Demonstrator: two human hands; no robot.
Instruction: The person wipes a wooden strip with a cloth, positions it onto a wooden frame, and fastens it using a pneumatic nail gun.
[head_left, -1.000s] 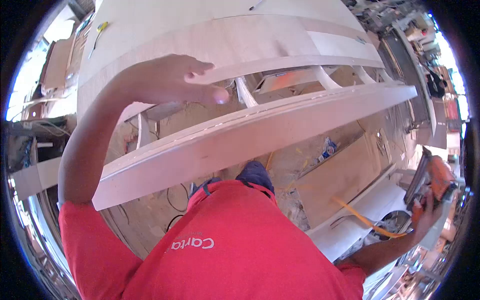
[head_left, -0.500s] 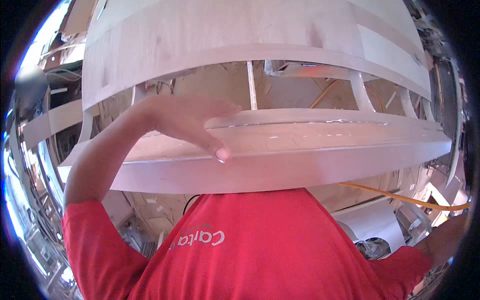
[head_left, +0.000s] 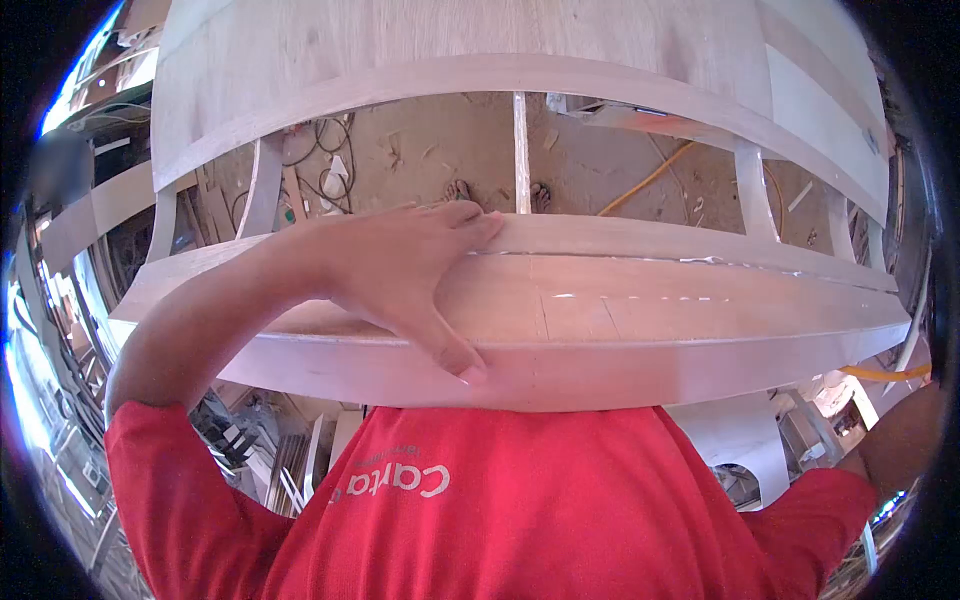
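My left hand (head_left: 405,270) lies over the left-middle of a long curved wooden piece (head_left: 640,300). Its palm is down, its fingers stretch toward the far edge, and its thumb sits apart over the near edge. A seam with whitish glue-like streaks runs lengthwise along the top, and thin lines cross the surface right of the hand. The near side is pale and presses close to the red shirt (head_left: 520,500). My right arm reaches out at the right edge; its hand is out of view.
Beyond the gap stands a large pale wooden panel (head_left: 460,45), joined by upright struts (head_left: 522,150). Below are feet (head_left: 457,191), dark cables (head_left: 322,170) and an orange hose (head_left: 645,178). Offcuts and clutter lie at both sides.
My left hand has shifted slightly right and down in view, with the fingers clearer. The wooden piece sits a little lower, and more floor with the feet shows through the gap.
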